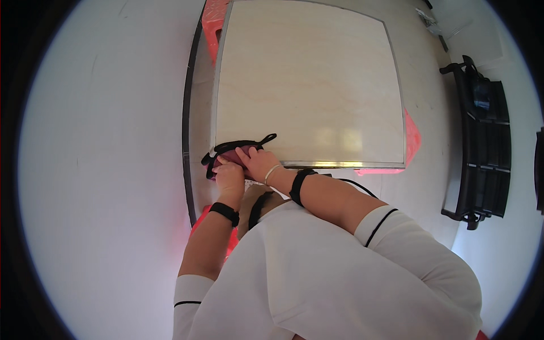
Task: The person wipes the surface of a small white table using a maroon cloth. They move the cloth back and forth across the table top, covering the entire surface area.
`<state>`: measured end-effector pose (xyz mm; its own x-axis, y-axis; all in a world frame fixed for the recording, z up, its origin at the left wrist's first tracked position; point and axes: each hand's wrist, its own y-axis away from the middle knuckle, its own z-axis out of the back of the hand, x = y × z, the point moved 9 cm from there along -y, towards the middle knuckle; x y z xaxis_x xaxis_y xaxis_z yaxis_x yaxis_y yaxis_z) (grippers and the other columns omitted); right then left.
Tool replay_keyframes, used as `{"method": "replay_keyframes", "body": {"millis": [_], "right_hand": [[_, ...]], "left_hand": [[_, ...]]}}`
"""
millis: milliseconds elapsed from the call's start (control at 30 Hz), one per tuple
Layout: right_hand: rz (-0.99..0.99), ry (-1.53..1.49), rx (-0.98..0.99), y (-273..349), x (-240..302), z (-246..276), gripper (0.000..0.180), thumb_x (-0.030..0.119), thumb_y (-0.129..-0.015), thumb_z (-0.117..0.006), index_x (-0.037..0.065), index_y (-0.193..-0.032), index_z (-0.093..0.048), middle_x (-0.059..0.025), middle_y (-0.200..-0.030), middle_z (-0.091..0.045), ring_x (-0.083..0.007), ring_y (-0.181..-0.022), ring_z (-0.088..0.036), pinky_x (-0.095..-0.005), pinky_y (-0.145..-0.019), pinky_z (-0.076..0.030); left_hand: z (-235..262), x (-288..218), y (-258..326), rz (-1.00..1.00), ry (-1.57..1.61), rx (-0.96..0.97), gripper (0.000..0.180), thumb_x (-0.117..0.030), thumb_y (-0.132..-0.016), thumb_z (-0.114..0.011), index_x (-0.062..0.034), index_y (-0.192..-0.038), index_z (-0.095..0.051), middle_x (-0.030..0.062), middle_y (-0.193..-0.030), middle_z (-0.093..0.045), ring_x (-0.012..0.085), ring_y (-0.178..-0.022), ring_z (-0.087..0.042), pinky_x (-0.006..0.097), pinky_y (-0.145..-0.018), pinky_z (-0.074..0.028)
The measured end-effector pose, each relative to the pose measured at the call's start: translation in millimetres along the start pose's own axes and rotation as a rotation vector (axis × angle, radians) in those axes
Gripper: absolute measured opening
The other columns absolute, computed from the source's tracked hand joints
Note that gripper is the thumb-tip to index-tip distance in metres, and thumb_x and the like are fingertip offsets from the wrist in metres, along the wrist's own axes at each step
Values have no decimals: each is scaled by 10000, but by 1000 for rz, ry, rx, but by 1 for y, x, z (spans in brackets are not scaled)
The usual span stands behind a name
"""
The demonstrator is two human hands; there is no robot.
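both hands meet at the lower left corner of the worktop (309, 85), a pale, wood-grained square top with a metal edge strip, seen just left of the frame's middle. the left hand (229, 177) is closed over the near side of a small dark red pouch (231, 155), and the right hand (258, 162) lies on top of it with fingers spread forward, pressing it down. so the pouch is grasped by the left hand and pinned by the right, sitting right on the worktop's corner. a black strap (249, 143) loops out from the pouch, curving up and right across the worktop surface and down around the corner to the left. how much of the pouch hangs past the edge cannot be told, since the hands cover most of it.

both wrists carry black bands (224, 213), and the right wrist also has a thin light bracelet (272, 171).

to handle this well, i judge the left hand should keep a firm hold while the right fingers work, because the pouch sits at the very corner and could slide off. keeping the strap flat on the worktop, clear of the fingers, would stop it snagging.

red plastic stools (213, 21) peek out at the upper left and right edges of the worktop, and a black rack (481, 136) stands at the far right of the frame.
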<state>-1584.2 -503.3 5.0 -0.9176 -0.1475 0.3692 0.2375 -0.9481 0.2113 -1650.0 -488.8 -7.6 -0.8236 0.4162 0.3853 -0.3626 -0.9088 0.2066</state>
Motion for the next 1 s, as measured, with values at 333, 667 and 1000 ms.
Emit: {"method": "replay_keyframes", "body": {"millis": [333, 667, 1000], "right_hand": [[56, -12, -78, 11, -9, 9, 650, 379, -739, -563, 124, -1289, -330, -157, -904, -485, -292, -710, -553, -376, -592, -473], [45, -30, -48, 21, -16, 23, 630, 373, -762, -544, 126, -1297, -319, -150, -939, -482, -293, -716, -550, -379, -609, -471], [36, -26, -26, 25, -20, 30, 635, 389, -753, -549, 149, -1295, -322, -157, -926, -490, -303, -733, -558, -390, -609, -475]], "left_hand": [[22, -10, 4, -28, 75, 84, 473, -118, -773, -488, 195, -1116, -398, 269, -921, -584, 310, -774, -628, 305, -583, -531], [19, -18, 2, -1, 51, 147, 462, -113, -781, -476, 180, -1129, -399, 278, -1080, -519, 321, -801, -621, 321, -613, -531], [34, -22, 4, 0, 146, 111, 474, -106, -761, -468, 198, -1117, -397, 317, -1096, -488, 403, -818, -596, 356, -636, -533]]}}
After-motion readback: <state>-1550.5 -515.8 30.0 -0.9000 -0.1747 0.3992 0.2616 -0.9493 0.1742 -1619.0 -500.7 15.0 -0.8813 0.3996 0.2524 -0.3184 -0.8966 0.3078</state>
